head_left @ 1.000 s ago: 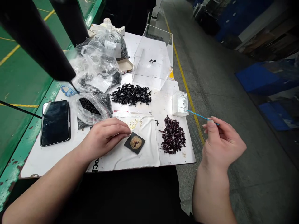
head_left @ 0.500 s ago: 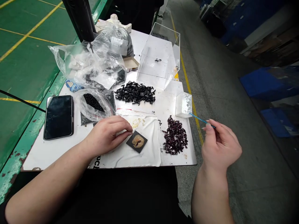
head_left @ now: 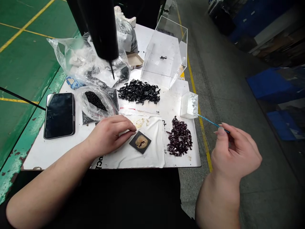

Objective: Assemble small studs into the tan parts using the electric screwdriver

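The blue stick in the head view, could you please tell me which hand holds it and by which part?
The right hand pinches the thin blue stick at its near end, between thumb and fingers; the far tip points toward the small clear block.

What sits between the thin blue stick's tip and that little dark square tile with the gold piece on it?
The pile of dark red pieces lies between the blue stick in the right hand and the dark square tile, beside the left hand.

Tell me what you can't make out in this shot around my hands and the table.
- Head view: tips of the left hand fingers curl under, so any small piece pinched there is hidden.
- Blue stick in the right hand: its tip is too thin to read.
- Gold bits on the white cloth: too small to identify.
- Black pole covers part of the plastic bags.
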Demonstrator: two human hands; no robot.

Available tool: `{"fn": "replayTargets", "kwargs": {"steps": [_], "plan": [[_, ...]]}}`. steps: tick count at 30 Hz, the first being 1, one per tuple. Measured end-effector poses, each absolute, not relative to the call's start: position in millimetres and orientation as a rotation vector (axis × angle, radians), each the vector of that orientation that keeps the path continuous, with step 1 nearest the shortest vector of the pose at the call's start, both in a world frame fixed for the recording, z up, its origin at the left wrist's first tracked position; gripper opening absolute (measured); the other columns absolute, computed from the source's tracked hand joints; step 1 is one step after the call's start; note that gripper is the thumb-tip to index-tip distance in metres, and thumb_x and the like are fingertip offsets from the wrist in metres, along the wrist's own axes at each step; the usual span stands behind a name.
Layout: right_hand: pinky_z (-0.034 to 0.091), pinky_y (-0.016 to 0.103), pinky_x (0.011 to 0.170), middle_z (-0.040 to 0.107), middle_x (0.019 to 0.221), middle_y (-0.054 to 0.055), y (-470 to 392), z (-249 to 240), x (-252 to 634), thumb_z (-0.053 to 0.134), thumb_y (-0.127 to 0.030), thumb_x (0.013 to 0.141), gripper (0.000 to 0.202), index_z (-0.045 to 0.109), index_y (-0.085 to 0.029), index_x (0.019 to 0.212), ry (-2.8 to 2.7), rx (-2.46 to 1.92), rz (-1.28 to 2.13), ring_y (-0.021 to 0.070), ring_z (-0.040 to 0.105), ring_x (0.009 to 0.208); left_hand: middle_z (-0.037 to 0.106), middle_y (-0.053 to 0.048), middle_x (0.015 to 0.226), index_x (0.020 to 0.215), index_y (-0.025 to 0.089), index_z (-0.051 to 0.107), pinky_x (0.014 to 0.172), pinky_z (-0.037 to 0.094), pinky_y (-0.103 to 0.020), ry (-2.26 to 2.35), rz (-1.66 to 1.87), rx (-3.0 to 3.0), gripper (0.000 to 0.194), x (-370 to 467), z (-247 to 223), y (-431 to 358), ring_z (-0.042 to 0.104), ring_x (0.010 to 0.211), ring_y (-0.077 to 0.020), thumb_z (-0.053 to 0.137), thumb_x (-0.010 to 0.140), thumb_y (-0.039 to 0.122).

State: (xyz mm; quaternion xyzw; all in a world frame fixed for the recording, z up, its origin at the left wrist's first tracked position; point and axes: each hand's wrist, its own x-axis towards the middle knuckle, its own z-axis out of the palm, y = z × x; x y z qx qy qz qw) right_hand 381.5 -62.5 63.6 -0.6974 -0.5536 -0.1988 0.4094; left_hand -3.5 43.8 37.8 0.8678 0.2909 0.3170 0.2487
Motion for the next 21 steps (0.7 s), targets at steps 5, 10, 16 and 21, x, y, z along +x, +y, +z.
{"fn": "replayTargets", "kwargs": {"steps": [5, 10, 16, 21], "plan": [[0.065, 0.050, 0.088, 0.086, 0.106, 0.007, -64.1, 65.3, 373.4, 0.082, -0.032, 0.099, 0.021, 0.088, -0.028, 0.119, -1.288, -1.721, -0.414, 0.0301, 0.081, 0.096, 0.081, -0.005, 0.100, 0.104, 0.020, 0.080, 0.083, 0.061, -0.028, 0.806, 0.884, 2.347, 0.009, -2.8, 37.6, 43.2, 0.077, 0.093, -0.0185, 0.071, 0.107, 0.023], [0.057, 0.042, 0.061, 0.081, 0.088, 0.003, -54.0, 67.1, 358.8, 0.089, -0.028, 0.091, 0.017, 0.091, -0.031, 0.107, -1.012, -1.499, -0.328, 0.0245, 0.073, 0.066, 0.081, -0.005, 0.100, 0.107, 0.020, 0.079, 0.085, 0.060, -0.029, 0.791, 0.888, 2.327, 0.008, -4.0, 37.2, 42.9, 0.077, 0.095, -0.0189, 0.071, 0.107, 0.021], [0.040, 0.035, 0.042, 0.075, 0.080, -0.001, -51.6, 74.5, 348.5, 0.082, -0.020, 0.093, 0.013, 0.087, -0.032, 0.094, -0.970, -1.209, -0.177, 0.0193, 0.062, 0.054, 0.080, -0.005, 0.099, 0.106, 0.020, 0.078, 0.086, 0.059, -0.030, 0.773, 0.862, 2.358, 0.009, -3.5, 39.8, 43.0, 0.076, 0.094, -0.0193, 0.069, 0.108, 0.022], [0.042, 0.037, 0.043, 0.077, 0.080, -0.001, -62.2, 72.6, 338.5, 0.087, -0.025, 0.091, 0.009, 0.087, -0.034, 0.094, -1.004, -1.185, 0.109, 0.0184, 0.060, 0.055, 0.081, -0.006, 0.101, 0.105, 0.020, 0.078, 0.086, 0.059, -0.029, 0.787, 0.856, 2.345, 0.012, -4.1, 38.4, 41.8, 0.076, 0.095, -0.0193, 0.068, 0.109, 0.025]]}}
